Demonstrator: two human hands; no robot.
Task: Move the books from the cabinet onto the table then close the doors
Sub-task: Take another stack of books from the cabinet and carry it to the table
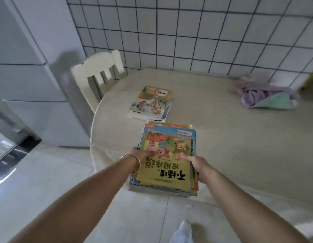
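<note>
Books in a thick stack (167, 158) are carried between both hands at the near edge of the round tabletop (231, 137), the far end over the cloth-covered surface, the near end overhanging the floor. The left hand (141, 154) grips the stack's left side, thumb across the yellow cover; the right hand (196, 163) clasps the right side. A smaller pile of books (152, 103) lies beyond, a crumpled cloth (264, 97) well apart.
</note>
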